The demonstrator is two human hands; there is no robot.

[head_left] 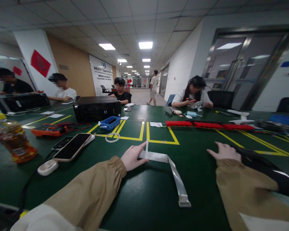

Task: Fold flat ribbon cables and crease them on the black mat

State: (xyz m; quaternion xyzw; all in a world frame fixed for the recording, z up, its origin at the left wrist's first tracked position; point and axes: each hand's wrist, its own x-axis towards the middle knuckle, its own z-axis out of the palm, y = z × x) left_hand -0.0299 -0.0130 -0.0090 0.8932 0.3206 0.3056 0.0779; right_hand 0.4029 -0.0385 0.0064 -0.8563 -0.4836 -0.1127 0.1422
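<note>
Head cam: clock centred on left hand [135, 158]
Ribbon cable [174, 175]: trails to 4 o'clock over green table [144, 215]
Left fingers: pinching its left end
Right hand [225, 151]: 3 o'clock, fingers loosely spread
Red strips [208, 125]: 2 o'clock, farther

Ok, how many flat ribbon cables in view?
1: the pale ribbon cable at the left hand, its other end nearer the camera. Others may be hidden.

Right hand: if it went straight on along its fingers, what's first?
Probably the row of red strips ahead of the right hand; depth is unclear in this single view, so it might pass over them.
</note>
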